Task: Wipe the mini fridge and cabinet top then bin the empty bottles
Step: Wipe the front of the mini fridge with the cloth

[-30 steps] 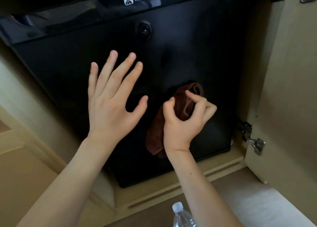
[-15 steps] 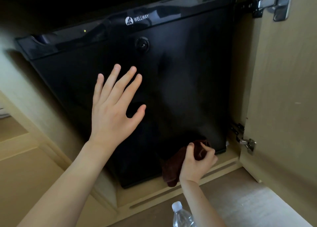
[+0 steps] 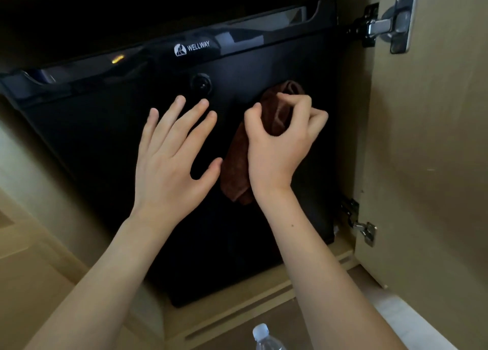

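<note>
- A black mini fridge (image 3: 303, 67) is set inside a pale wooden cabinet (image 3: 427, 164); its glossy door fills the space behind both hands, and the white WELLWAY logo (image 3: 192, 49) is printed on the top band, above the left hand (image 3: 169, 162); a round lock (image 3: 202, 84) is seen just above that hand's fingertips
- The cabinet door is swung open to the right of the right hand (image 3: 280, 143); an upper hinge (image 3: 388, 26) and a lower hinge (image 3: 361, 227) are mounted on it
- The left hand is spread flat with fingers apart, nothing held; whether the palm touches the door cannot be told
- The right hand is clenched around a brown cloth (image 3: 237, 172), which is pressed to the upper door; part of the cloth hangs down between the two wrists
- Much of the fridge door is lost in shadow; the space above the fridge is too dark to make out
- A clear plastic bottle (image 3: 265, 339) with a white cap is cut off by the lower edge, below the right forearm; its contents cannot be judged
- Half a second earlier the cloth was held low, near the door's bottom right corner; it is now raised level with the left hand's fingers; the left hand is placed much as before
</note>
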